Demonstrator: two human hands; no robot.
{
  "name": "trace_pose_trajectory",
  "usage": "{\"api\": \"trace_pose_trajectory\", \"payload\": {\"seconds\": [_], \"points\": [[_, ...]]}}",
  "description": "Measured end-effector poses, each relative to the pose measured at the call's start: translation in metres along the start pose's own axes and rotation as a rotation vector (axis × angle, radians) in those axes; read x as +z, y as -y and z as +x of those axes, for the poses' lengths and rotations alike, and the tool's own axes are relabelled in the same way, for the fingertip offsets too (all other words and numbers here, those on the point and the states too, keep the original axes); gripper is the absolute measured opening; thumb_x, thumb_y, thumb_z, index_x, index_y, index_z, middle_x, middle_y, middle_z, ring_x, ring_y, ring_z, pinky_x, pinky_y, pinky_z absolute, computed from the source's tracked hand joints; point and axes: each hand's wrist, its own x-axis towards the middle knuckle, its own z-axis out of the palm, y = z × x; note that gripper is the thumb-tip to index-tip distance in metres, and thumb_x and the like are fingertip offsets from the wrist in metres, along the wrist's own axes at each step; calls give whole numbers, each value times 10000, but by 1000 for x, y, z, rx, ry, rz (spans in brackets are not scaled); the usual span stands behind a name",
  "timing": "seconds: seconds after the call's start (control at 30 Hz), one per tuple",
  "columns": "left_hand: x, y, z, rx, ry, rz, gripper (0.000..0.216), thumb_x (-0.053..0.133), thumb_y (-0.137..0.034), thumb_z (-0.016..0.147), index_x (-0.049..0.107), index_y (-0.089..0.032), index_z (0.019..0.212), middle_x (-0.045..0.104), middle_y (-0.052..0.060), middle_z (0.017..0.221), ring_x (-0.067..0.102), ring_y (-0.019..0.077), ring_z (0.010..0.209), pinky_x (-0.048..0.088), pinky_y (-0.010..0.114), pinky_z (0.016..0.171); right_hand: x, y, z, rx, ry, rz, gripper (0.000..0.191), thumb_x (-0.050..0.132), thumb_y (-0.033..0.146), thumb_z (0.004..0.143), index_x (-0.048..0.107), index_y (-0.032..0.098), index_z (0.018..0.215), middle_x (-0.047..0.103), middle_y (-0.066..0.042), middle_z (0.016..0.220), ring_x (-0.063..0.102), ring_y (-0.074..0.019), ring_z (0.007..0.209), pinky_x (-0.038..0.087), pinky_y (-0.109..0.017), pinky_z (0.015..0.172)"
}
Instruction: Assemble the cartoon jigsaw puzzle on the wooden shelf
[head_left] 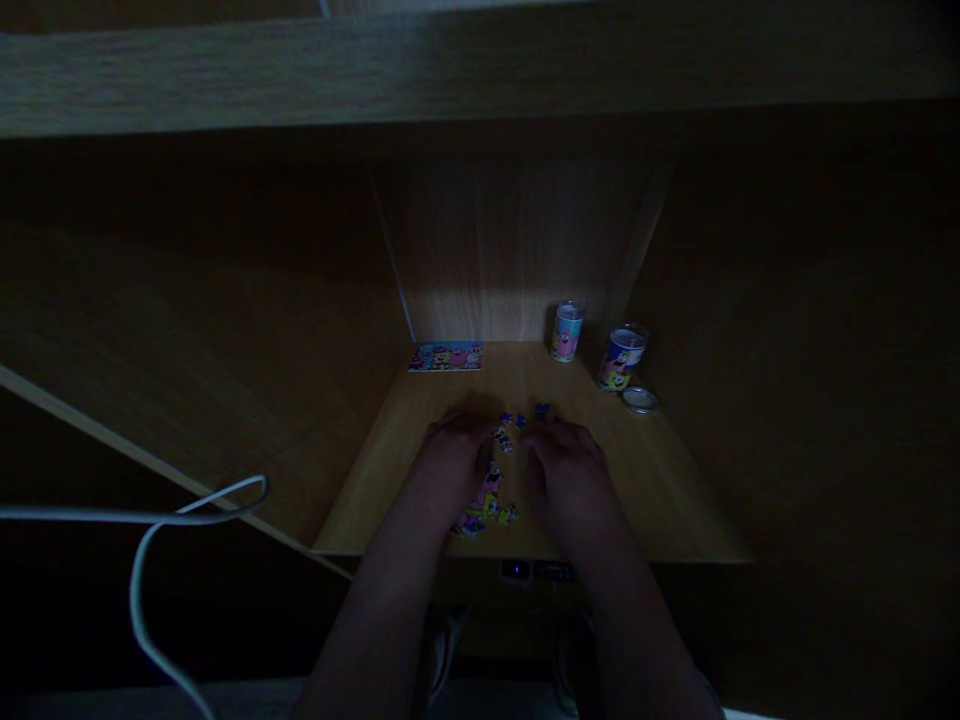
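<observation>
Puzzle pieces (487, 505) were spread between the left hand (454, 460) and right hand (568, 470); the hands were apart, and any held piece could not be seen.

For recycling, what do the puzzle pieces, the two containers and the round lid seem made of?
The puzzle pieces look like flat printed card, though small here. The two containers look like card or thin metal, slightly shiny. The round lid looks metal, from its silvery shine.
</observation>
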Motion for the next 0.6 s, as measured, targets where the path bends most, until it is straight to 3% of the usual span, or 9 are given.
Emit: {"api": "trace_pose_trajectory", "payload": {"seconds": [0.2,0.33,0.47,0.6], "points": [[-20,-8,-10,-80,-43,118,304,616,-64,1031,822,-214,1197,814,115,1209,725,329,1178,576,490,1044,-7,2,0,-125,5,182,233,650,106,990,777,246,1126,781,-93,1213,667,-297,1204,520,-494,1134],[-31,-15,-23,-20,-12,-18,216,632,-117,1065,811,-237,1059,803,66,1058,740,280,1062,583,434,973,-18,-2,-4,-246,50,302,61,769,288,1031,777,290,1091,766,-60,1263,675,-270,1259,470,-525,1213],[-26,-15,-36,5,4,-37,195,631,-125,1073,785,-224,1006,765,65,1023,716,267,1016,572,407,915,-21,-6,-12,-294,115,310,272,966,372,888,795,342,1097,705,-35,1452,584,-296,1440,434,-553,1255],[-21,-7,-44,-5,0,1,191,631,-141,1083,772,-220,981,745,68,1014,703,266,999,555,401,901,-16,-6,-13,-297,146,301,262,995,321,856,787,324,1014,737,-17,1393,610,-282,1392,465,-527,1211]]}}
